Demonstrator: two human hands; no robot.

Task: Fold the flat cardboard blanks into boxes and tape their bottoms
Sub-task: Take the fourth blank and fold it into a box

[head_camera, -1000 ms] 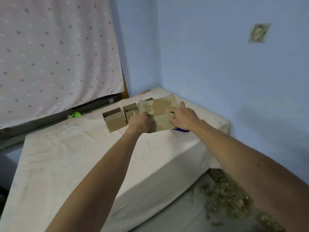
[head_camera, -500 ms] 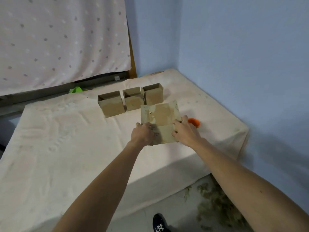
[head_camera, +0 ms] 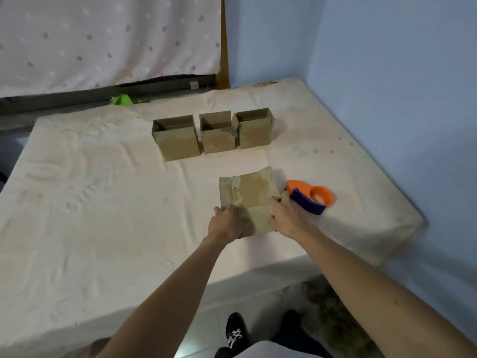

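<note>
One flat blank (head_camera: 249, 195), drawn back from three folded boxes (head_camera: 218, 136) and held over the mattress (head_camera: 103, 202) — left hand (head_camera: 227, 224) and right hand (head_camera: 286, 215) grip its near edge — tape dispenser (head_camera: 309, 196) beside; folding likely next.

Left hand (head_camera: 227, 224) fingertips tucked out of sight at the blank (head_camera: 249, 195); right hand (head_camera: 284, 218) hides its right edge. Green thing (head_camera: 121, 100) half behind the mattress (head_camera: 103, 202), unidentifiable.

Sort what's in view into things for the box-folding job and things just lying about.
Job: flat cardboard blank, held by left hand and right hand; left box, middle box, right box, all folded; tape dispenser; mattress as worktop.

Lying about: green object behind the mattress; floor debris; dotted sheet.
</note>
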